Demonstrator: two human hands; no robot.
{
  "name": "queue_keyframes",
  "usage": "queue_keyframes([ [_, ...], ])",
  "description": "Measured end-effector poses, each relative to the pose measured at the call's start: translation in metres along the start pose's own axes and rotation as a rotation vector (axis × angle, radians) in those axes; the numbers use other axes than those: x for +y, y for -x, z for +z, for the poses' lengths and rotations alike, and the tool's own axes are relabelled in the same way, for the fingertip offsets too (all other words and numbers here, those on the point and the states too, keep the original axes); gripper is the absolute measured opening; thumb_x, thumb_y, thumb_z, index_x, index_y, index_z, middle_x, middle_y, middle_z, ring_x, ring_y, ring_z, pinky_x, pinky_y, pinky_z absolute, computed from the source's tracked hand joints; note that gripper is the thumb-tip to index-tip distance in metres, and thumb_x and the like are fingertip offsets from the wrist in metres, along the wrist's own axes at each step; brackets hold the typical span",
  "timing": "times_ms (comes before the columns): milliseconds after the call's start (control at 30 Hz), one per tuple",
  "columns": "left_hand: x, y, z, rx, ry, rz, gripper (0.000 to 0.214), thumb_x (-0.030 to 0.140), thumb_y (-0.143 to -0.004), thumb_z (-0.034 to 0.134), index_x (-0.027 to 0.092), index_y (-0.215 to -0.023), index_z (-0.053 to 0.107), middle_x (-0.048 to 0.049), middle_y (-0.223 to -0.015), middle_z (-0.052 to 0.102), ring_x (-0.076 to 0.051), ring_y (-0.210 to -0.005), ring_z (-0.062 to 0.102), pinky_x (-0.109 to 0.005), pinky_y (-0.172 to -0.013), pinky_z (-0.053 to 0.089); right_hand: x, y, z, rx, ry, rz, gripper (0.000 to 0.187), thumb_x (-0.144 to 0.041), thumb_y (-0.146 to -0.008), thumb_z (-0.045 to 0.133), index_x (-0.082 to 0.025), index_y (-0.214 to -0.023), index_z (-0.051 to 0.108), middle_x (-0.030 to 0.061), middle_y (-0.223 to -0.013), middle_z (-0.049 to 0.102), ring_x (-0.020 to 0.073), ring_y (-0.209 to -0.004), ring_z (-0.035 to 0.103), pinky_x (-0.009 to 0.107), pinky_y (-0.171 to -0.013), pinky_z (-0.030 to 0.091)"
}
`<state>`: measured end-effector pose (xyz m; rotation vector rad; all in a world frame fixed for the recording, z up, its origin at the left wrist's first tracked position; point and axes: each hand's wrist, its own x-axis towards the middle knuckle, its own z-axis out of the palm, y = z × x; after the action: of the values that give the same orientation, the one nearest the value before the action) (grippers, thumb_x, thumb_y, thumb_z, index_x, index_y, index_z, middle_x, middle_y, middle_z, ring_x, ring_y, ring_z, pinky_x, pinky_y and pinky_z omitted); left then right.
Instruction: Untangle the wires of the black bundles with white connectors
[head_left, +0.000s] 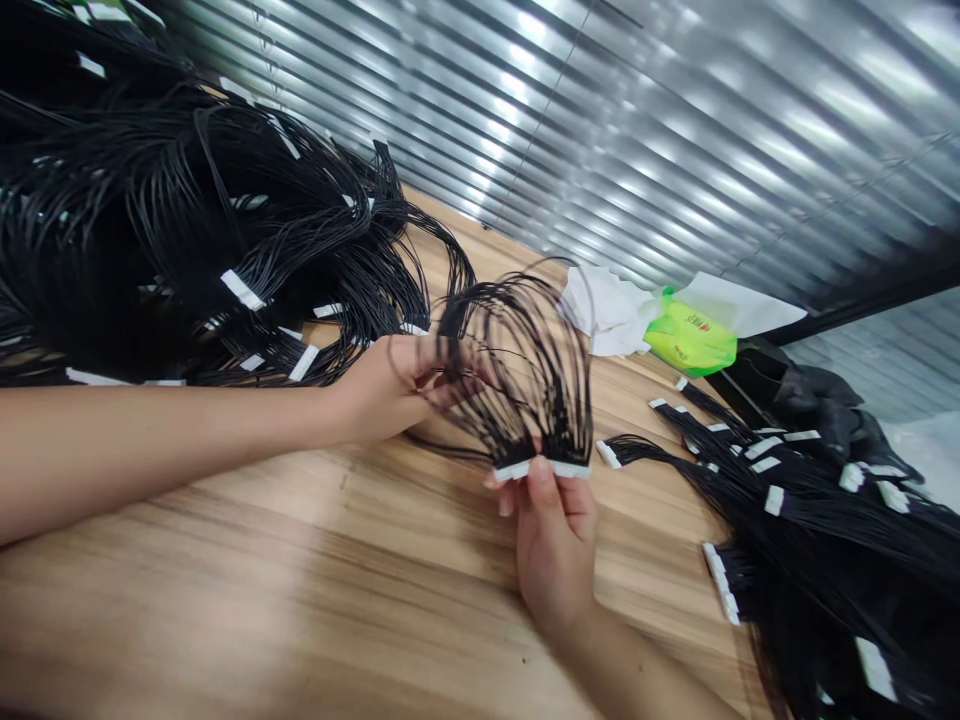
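Note:
In the middle of the head view, a wire harness [559,400] of thin black wires loops above the wooden table. Its white connector [566,468] is pinched between the thumb and fingers of my right hand [551,540]. The wires fan upward from the connector and curl over to the left. My left hand [397,385] is at the left side of this loop, its fingers curled among the wires. Some of its fingertips are hidden behind the wires and blurred, but the hand appears closed round the strands.
A large heap of black wire harnesses [187,220] with white connectors covers the table's left back. Another pile of harnesses [810,540] lies at the right. White paper [607,310] and a bright green packet [691,335] rest by the corrugated metal wall [570,120]. The wooden table [360,600] extends in front.

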<state>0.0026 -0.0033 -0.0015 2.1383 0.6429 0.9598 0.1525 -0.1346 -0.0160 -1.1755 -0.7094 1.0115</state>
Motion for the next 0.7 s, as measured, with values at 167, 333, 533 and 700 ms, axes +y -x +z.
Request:
queue_keyframes([
  [167,-0.0062,-0.0004,-0.0005,-0.044,-0.210,0.034,0.024,0.033,-0.089,0.056,0.018,-0.107,0.064,0.0008,-0.084,0.064,-0.005,-0.052,0.044,-0.018,-0.053,0.039,-0.0001,-0.0091,-0.0006,0.165,0.017,-0.056,0.024,-0.044,-0.081,0.066,-0.021,-0.075,0.062,-0.0018,-0.062,0.063,0.0102,-0.050,0.046,0.026,-0.054,0.042],
  [333,-0.0085,-0.0008,-0.0010,0.031,-0.379,0.244,0.029,0.038,-0.086,0.062,0.019,-0.108,0.063,-0.0092,-0.124,0.059,-0.020,-0.111,0.056,-0.031,-0.092,0.042,0.0001,-0.0098,-0.0015,0.161,-0.010,-0.035,0.024,-0.043,-0.080,0.067,-0.021,-0.073,0.062,-0.0021,-0.064,0.064,0.0099,-0.051,0.046,0.026,-0.055,0.040],
  [533,-0.0019,0.0005,-0.0044,-0.002,-0.375,0.385,0.014,0.030,-0.089,0.059,0.029,-0.097,0.071,0.0017,-0.095,0.072,-0.011,-0.087,0.064,-0.028,-0.085,0.038,-0.0005,-0.0092,-0.0006,0.161,0.035,-0.030,0.026,-0.045,-0.080,0.067,-0.021,-0.074,0.061,-0.0012,-0.062,0.062,0.0108,-0.051,0.046,0.025,-0.051,0.039],
  [700,-0.0030,0.0012,-0.0030,-0.010,-0.364,0.490,0.019,0.026,-0.089,0.059,0.031,-0.105,0.069,0.0032,-0.099,0.074,-0.010,-0.089,0.067,-0.026,-0.083,0.041,0.0002,-0.0099,0.0002,0.171,0.049,-0.037,0.027,-0.046,-0.079,0.067,-0.020,-0.074,0.062,-0.0001,-0.064,0.063,0.0110,-0.052,0.046,0.025,-0.051,0.039],
])
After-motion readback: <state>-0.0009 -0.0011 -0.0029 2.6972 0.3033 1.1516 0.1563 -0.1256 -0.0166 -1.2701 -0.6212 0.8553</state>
